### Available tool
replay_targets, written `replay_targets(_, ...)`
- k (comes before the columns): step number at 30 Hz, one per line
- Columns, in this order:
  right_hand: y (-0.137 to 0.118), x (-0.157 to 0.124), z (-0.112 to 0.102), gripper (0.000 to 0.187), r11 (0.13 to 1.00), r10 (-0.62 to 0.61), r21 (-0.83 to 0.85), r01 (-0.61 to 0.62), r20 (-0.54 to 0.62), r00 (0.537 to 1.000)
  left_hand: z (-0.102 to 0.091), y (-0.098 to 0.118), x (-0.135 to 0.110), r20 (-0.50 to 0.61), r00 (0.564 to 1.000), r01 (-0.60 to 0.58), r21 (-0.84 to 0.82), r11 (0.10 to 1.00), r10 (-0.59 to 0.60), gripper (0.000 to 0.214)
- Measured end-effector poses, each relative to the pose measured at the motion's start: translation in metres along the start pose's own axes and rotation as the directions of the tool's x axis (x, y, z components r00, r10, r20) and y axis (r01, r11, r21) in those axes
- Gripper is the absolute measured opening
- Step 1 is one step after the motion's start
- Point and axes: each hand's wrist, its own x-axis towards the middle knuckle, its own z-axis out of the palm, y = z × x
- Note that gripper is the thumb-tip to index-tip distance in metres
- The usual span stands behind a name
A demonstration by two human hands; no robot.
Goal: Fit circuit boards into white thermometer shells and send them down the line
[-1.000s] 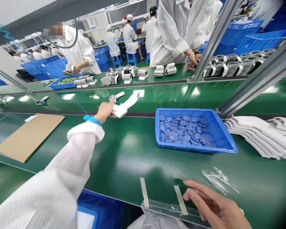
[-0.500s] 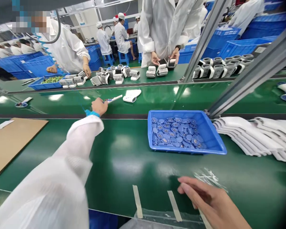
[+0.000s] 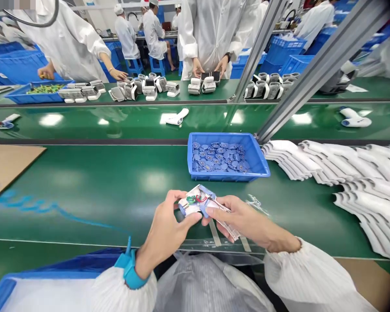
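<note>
Both my hands hold a white half shell of a handheld device (image 3: 203, 207) over the near edge of the green table; its open inside shows a small green board, red wire and a blue part. My left hand (image 3: 167, 225) grips its left end, thumb on the front. My right hand (image 3: 242, 219) supports its right side with fingers curled under it. A blue wrist strap (image 3: 128, 268) with a coiled cord sits on my left wrist. Just beyond stands a blue tray (image 3: 258, 162) of small blue round parts.
Stacked white shell halves (image 3: 338, 169) lie at the right. A brown cardboard sheet (image 3: 6, 162) lies at the left. White devices (image 3: 178, 117) ride the middle belt. People in white coats work at the far bench, with grey devices (image 3: 149, 89). A slanted metal post (image 3: 312, 69) rises at the right.
My left hand has drawn back from the middle belt, leaving the white device there, and now joins my right hand on a shell half near the table's front edge.
</note>
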Motion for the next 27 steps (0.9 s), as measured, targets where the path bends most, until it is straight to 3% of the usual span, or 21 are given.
replay_targets(3, 0.009, -0.015, 0.006, 0.039, 0.995, 0.012, -0.098, -0.013, -0.011, 1.0, 0.012, 0.0, 0.005, 0.09, 0.996, 0.013, -0.031, 0.999, -0.01, 0.04)
replay_targets(6, 0.01, -0.024, 0.004, 0.033, 0.969, -0.069, -0.242, 0.055, -0.05, 0.996, 0.017, -0.001, 0.014, 0.277, 0.961, 0.065, -0.172, 0.983, -0.015, 0.031)
replay_targets(10, 0.014, -0.03, -0.005, 0.033, 0.834, -0.187, -0.55, 0.043, -0.208, 0.96, 0.02, -0.002, 0.021, 0.376, 0.926, 0.063, -0.25, 0.966, 0.036, 0.032)
replay_targets(14, 0.022, -0.037, -0.011, 0.039, 0.811, -0.328, -0.579, 0.091, -0.319, 0.889, 0.022, 0.002, 0.017, 0.345, 0.936, -0.014, -0.165, 0.986, 0.071, 0.029)
replay_targets(17, 0.026, -0.039, -0.005, 0.03, 0.766, -0.467, -0.632, 0.118, -0.421, 0.777, 0.026, 0.005, 0.01, 0.258, 0.961, -0.091, -0.032, 0.995, 0.096, 0.024)
replay_targets(20, 0.024, -0.041, 0.006, 0.018, 0.648, -0.582, -0.759, 0.062, -0.441, 0.683, 0.031, 0.007, 0.005, 0.197, 0.967, -0.181, 0.08, 0.98, 0.162, 0.019)
replay_targets(24, 0.011, -0.046, 0.014, 0.026, 0.531, -0.652, -0.846, 0.051, -0.369, 0.663, 0.032, 0.007, 0.003, 0.121, 0.96, -0.272, 0.191, 0.943, 0.252, 0.014)
replay_targets(27, 0.004, -0.044, 0.013, 0.021, 0.542, -0.656, -0.839, 0.053, -0.382, 0.651, 0.029, 0.007, 0.003, 0.087, 0.964, -0.263, 0.21, 0.942, 0.25, 0.014)
